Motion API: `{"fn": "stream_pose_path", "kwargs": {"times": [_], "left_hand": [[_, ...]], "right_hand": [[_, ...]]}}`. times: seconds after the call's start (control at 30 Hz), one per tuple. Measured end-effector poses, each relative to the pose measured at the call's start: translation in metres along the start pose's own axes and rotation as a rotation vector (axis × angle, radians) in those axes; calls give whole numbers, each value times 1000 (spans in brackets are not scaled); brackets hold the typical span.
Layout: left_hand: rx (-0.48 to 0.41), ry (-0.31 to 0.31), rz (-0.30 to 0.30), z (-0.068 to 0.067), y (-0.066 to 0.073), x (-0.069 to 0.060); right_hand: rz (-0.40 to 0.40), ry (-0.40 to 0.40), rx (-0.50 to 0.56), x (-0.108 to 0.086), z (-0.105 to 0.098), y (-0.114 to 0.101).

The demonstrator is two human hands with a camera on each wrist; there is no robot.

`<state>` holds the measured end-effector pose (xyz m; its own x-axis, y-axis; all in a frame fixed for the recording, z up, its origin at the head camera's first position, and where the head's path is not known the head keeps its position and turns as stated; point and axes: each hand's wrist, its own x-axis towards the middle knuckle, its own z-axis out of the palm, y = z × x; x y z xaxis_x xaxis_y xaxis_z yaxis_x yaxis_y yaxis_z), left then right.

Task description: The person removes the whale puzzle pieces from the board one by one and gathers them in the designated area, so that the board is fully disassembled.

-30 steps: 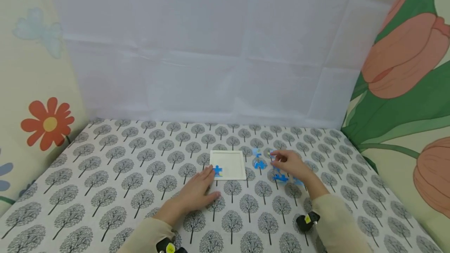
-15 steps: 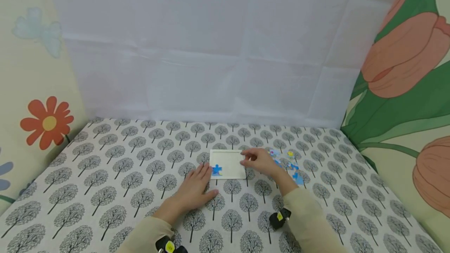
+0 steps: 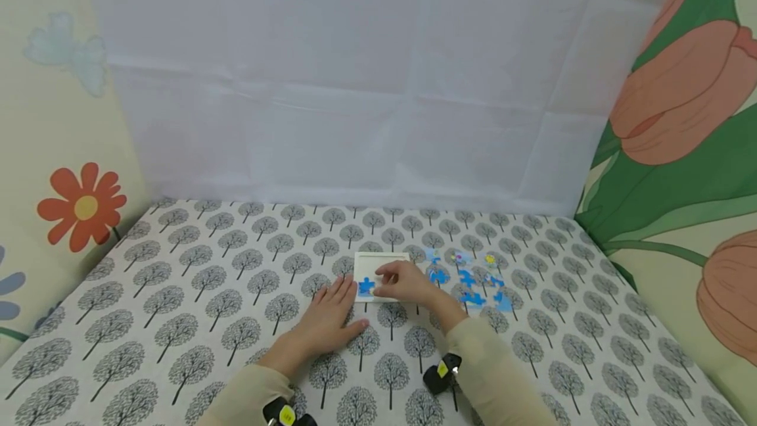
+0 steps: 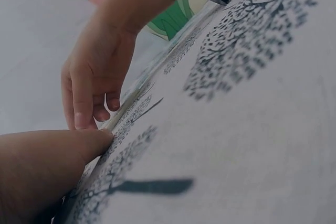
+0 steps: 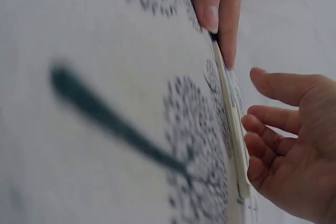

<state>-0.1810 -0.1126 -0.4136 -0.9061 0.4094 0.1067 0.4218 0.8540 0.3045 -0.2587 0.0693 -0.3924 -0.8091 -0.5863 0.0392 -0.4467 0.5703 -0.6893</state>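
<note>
A white puzzle tray [image 3: 384,259] lies on the table, with one blue puzzle piece [image 3: 366,286] inside its front left corner. My left hand [image 3: 327,316] lies with straight fingers at the tray's left edge. Over the tray is my right hand [image 3: 407,281], its fingertips just right of that piece. In the right wrist view, the right thumb and loosely bent fingers [image 5: 273,114] are apart, and nothing shows between them beside the tray's side [image 5: 233,124]. The left wrist view shows the left thumb [image 4: 58,153] in front of the right hand [image 4: 92,72].
Several blue puzzle pieces [image 3: 467,278] lie scattered right of the tray, one bearing a yellow flower [image 3: 489,259]. The tablecloth [image 3: 236,340] has a tree print. A white sheet [image 3: 331,84] hangs behind, and flowered panels flank both sides.
My right hand has moved left from the loose pieces to over the tray. The piece in the tray looks slightly turned. My left hand has stayed nearly still.
</note>
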Motion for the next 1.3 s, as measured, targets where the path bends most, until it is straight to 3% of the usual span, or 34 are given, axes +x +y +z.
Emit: {"fn": "stream_pose_path", "kwargs": {"times": [0.3,0.7,1.1,1.3], "left_hand": [[6,14,11,2,-1,1],[0,0,-4,1,-1,0],[6,10,7,2,-2,-1],[-72,57,48,1,-2,-2]], "right_hand": [[31,43,-47,1,13,2],[26,32,-114,2,17,-6],[30,69,-17,2,18,-8],[36,64,-26,3,17,-8]]}}
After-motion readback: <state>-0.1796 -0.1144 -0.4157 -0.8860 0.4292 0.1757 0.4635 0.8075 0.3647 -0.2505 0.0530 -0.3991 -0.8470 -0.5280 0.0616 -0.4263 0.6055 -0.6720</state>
